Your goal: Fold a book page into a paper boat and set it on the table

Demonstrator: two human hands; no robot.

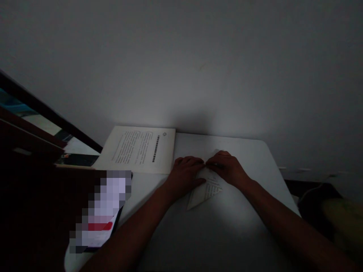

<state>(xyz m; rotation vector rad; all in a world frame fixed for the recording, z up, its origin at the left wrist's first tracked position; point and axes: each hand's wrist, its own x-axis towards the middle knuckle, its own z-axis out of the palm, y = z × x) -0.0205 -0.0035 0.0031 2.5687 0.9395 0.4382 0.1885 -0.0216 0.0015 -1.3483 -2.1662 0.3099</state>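
Our left hand spread over folded paper | our right hand pinched its far end narrowly | we seemed mid-crease; next called for steady pressure

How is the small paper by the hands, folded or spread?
Folded. The paper has slanted edges narrowing to points, and a plain part meets a printed part. The left hand hides some of it.
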